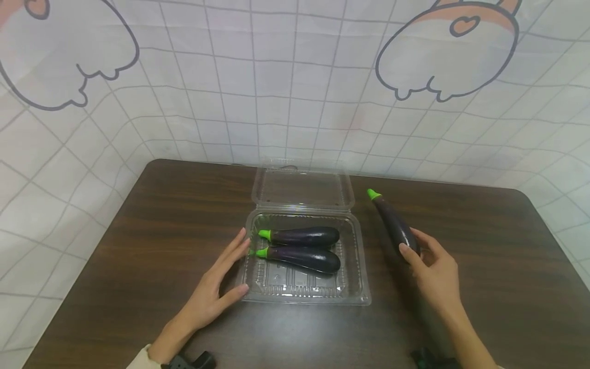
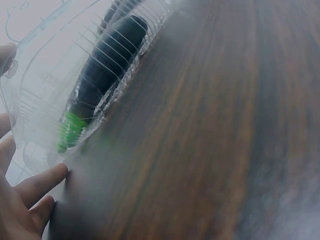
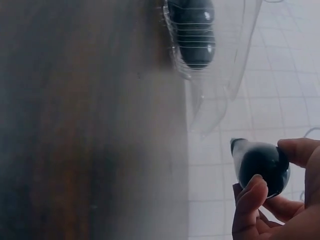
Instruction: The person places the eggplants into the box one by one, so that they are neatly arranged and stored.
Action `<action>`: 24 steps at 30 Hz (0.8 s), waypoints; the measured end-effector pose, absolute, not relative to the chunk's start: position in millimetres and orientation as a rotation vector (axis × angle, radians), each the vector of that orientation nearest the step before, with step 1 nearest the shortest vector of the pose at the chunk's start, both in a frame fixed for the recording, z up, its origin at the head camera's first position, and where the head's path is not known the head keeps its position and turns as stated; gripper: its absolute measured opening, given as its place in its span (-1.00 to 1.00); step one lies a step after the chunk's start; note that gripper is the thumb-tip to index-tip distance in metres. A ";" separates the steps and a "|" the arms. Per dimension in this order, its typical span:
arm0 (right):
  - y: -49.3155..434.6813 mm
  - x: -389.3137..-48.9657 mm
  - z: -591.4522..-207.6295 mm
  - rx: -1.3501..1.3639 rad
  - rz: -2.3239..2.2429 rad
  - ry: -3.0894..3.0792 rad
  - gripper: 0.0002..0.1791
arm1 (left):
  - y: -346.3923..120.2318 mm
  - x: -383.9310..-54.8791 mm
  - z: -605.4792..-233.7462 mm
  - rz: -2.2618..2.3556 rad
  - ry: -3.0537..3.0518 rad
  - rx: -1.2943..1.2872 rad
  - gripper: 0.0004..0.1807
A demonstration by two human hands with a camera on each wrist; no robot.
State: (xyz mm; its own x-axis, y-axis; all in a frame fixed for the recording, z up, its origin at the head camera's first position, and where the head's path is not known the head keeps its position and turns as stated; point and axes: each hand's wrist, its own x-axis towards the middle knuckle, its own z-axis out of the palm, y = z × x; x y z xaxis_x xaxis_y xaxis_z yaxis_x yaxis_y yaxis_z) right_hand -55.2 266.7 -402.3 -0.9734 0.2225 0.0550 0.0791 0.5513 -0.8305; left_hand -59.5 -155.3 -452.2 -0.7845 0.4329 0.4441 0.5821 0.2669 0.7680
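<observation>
A clear plastic clamshell container point(image 1: 364, 282) stands with its lid folded back. Two eggplants with bright green stems lie side by side in it: the rear eggplant point(image 1: 304, 236) and the front eggplant point(image 1: 306, 259). My left hand point(image 1: 209, 292) touches the container's left rim with fingers extended. Right of the container, my right hand point(image 1: 438, 271) grips a third eggplant point(image 1: 394, 223) by its thick end, its green stem pointing away and to the left. In the right wrist view, thumb and fingers of that hand wrap the eggplant's rounded end point(image 3: 265, 170).
The container's lid point(image 1: 301, 187) lies toward the back of the dark wooden table point(image 1: 175, 205). Behind the table hangs a white grid-patterned cloth point(image 1: 276, 92) with cartoon drawings. Black wrist devices show at the bottom edge, near the left wrist point(image 1: 191, 360) and right wrist.
</observation>
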 end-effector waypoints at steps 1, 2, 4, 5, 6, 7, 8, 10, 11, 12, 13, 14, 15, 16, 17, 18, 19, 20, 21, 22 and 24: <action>266.9 -55.1 -401.4 -0.240 1.392 -2.629 -0.43 | -155.2 -59.6 -452.3 -1.544 -2.382 -0.961 -0.20; 266.9 -55.1 -400.4 -0.221 1.389 -2.630 -0.43 | -155.2 -59.7 -452.4 -1.544 -2.382 -0.961 -0.21; 267.2 -55.5 -398.3 -0.184 1.384 -2.635 -0.43 | -155.2 -60.0 -452.8 -1.542 -2.381 -0.962 -0.21; 266.9 -55.9 -397.3 -0.168 1.385 -2.635 -0.43 | -155.2 -60.0 -452.9 -1.543 -2.379 -0.962 -0.21; 266.2 -56.4 -395.6 -0.152 1.387 -2.632 -0.44 | -155.2 -60.0 -452.8 -1.541 -2.380 -0.962 -0.21; 265.5 -56.9 -394.0 -0.137 1.385 -2.633 -0.44 | -155.4 -60.0 -452.7 -1.541 -2.379 -0.963 -0.21; 264.6 -57.5 -392.2 -0.126 1.386 -2.633 -0.44 | -155.5 -59.8 -452.6 -1.540 -2.380 -0.962 -0.21; 262.0 -59.2 -388.7 -0.108 1.393 -2.624 -0.44 | -155.8 -59.6 -452.4 -1.540 -2.382 -0.960 -0.21; 260.5 -60.2 -386.7 -0.100 1.403 -2.617 -0.45 | -156.0 -59.5 -452.5 -1.540 -2.382 -0.959 -0.21; 258.9 -61.1 -384.6 -0.089 1.407 -2.613 -0.45 | -156.1 -59.4 -452.5 -1.539 -2.385 -0.957 -0.20; 257.6 -62.0 -383.1 -0.081 1.408 -2.609 -0.45 | -156.1 -59.3 -452.7 -1.537 -2.386 -0.955 -0.20; 256.2 -63.0 -381.4 -0.072 1.413 -2.602 -0.45 | -156.1 -59.3 -452.8 -1.535 -2.387 -0.954 -0.20; 254.5 -63.9 -380.0 -0.063 1.420 -2.593 -0.46 | -156.0 -59.3 -452.9 -1.536 -2.388 -0.952 -0.20; 253.4 -64.8 -378.5 -0.053 1.427 -2.587 -0.46 | -155.9 -59.3 -453.1 -1.534 -2.388 -0.953 -0.19; 252.1 -65.7 -377.0 -0.042 1.434 -2.578 -0.47 | -155.8 -59.3 -453.2 -1.534 -2.389 -0.953 -0.19; 250.9 -66.5 -375.8 -0.028 1.437 -2.571 -0.48 | -155.7 -59.3 -453.1 -1.532 -2.390 -0.953 -0.19; 249.8 -67.2 -374.6 -0.013 1.447 -2.561 -0.49 | -155.6 -59.3 -453.2 -1.532 -2.391 -0.954 -0.19; 248.7 -68.0 -373.7 0.002 1.462 -2.549 -0.49 | -155.5 -59.3 -453.2 -1.533 -2.391 -0.956 -0.19; 247.8 -68.5 -372.7 0.016 1.482 -2.533 -0.50 | -155.5 -59.3 -453.2 -1.534 -2.392 -0.955 -0.19; 247.2 -69.2 -371.9 0.034 1.494 -2.521 -0.51 | -155.4 -59.3 -453.1 -1.532 -2.394 -0.955 -0.20; 245.7 -69.5 -370.6 0.068 1.516 -2.498 -0.52 | -155.4 -59.2 -452.9 -1.528 -2.401 -0.950 -0.20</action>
